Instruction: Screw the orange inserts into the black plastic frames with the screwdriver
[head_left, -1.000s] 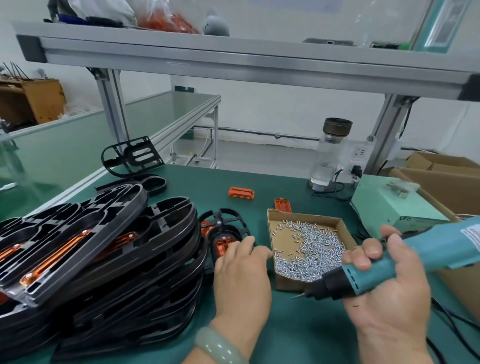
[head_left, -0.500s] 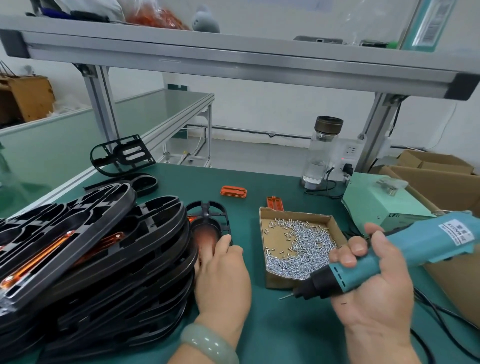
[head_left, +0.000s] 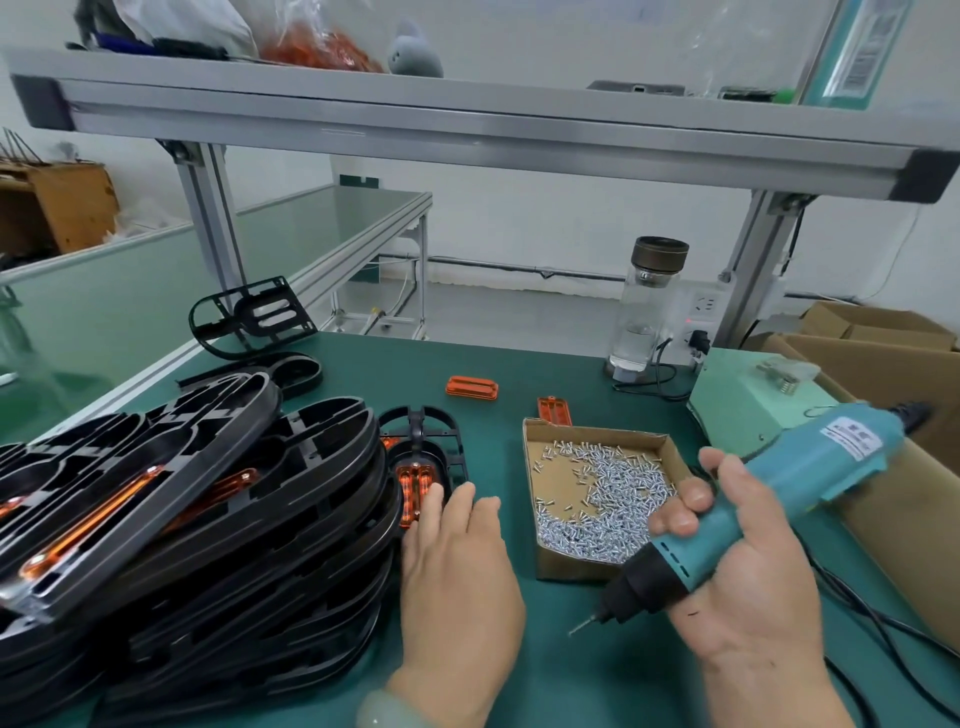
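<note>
Two hands share it: our flat left hand (head_left: 460, 551) should pin the black frame (head_left: 415, 427) and orange insert (head_left: 414, 486) while the right hand (head_left: 753, 587), gripping the screwdriver (head_left: 789, 483), descends square.

- No word, brand or number can be read with certainty.
- The teal screwdriver (head_left: 769, 499) bears a white label (head_left: 852, 441) on its body near the cord end. The label carries several lines of dark print, too blurred to make out.
- A barcode sticker (head_left: 861, 54) stands on the teal-edged clear panel (head_left: 821, 57) at the upper right. Its bars show, but the characters beside them are too small to tell.
</note>
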